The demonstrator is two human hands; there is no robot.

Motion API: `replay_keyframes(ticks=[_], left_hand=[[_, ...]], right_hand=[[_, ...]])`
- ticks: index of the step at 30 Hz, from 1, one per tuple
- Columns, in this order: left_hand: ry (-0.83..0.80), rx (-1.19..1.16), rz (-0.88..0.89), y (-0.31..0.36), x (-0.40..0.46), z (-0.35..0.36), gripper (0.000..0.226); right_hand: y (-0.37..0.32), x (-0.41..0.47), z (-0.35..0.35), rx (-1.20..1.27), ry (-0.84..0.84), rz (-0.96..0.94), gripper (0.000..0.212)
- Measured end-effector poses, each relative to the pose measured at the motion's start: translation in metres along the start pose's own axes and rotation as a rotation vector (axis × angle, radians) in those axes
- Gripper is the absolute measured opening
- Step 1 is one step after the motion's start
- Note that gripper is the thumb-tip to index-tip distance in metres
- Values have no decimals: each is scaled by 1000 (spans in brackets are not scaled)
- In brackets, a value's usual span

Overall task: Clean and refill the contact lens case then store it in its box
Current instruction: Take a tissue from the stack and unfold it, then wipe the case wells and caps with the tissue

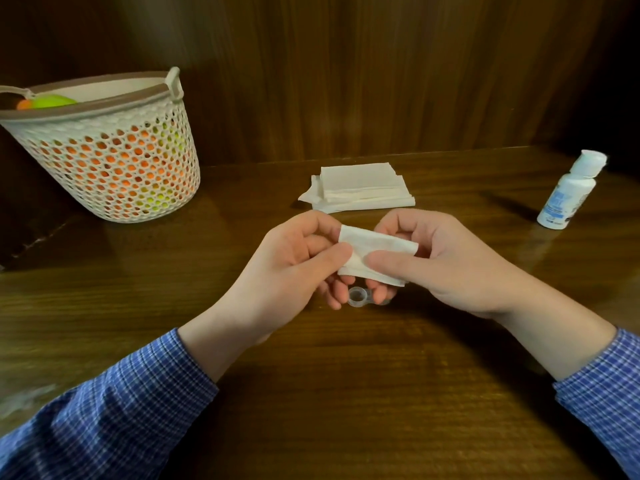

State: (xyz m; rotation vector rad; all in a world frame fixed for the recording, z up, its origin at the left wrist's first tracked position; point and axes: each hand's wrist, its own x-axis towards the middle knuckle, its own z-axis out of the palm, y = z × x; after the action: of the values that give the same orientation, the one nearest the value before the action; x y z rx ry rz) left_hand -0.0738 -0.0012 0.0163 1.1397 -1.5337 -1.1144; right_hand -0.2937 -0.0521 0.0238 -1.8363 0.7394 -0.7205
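Basket: a white perforated basket (104, 157) with a brown rim stands at the far left of the worktop (311, 393), orange and green things showing through its holes and over its rim.
Tissue stack: a pile of folded white tissues (358, 187) lies near the far edge, about the middle, just beyond the hands.
Bottle: a small white bottle (569, 190) with a blue label and a white cap stands upright near the far right corner, well apart from the hands.
Backdrop: a dark wooden panel rises behind the far edge of the worktop.
Folded tissue: one small folded tissue (372, 252) is held up over the middle of the worktop, between both hands, and it hides part of the fingers behind it.
Lens case: the clear contact lens case (358, 301) lies under the hands at the middle of the worktop; only one round well shows plainly, the rest is covered by fingertips, and I cannot tell whether it rests on the wood or on the fingers.
Left hand: the left hand (294, 265) pinches the tissue's left end between thumb and curled fingers.
Right hand: the right hand (446, 261) pinches the tissue's right part, thumb lying across its front, fingers curled behind.
Sleeves: both forearms come in from the near edge in blue checked sleeves (131, 403).
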Motion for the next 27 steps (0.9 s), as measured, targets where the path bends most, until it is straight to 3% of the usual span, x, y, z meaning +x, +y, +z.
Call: replay_keyframes(ticks=[5,9,13,15,18,22,27], left_hand=[[-27,13,-46,0,1,0,16],[-54,-51,-33,-1,-1,-1,12],[-50,-36,-66,-3,-2,3,13],[25,207,-9,-9,-3,5,22],[20,736,93,-21,-6,9,45],[-43,836,95,-29,-4,18,61],[-51,824,67,-31,2,21,37]], right_hand=[[2,2,6,-75,72,-18,9],[3,1,9,153,4,-7,13],[5,2,10,139,94,-20,9],[7,3,3,44,218,-19,4],[14,-3,-16,-475,349,-111,9],[25,-15,-23,-648,147,-178,25],[32,-14,-17,-653,-67,-161,27]])
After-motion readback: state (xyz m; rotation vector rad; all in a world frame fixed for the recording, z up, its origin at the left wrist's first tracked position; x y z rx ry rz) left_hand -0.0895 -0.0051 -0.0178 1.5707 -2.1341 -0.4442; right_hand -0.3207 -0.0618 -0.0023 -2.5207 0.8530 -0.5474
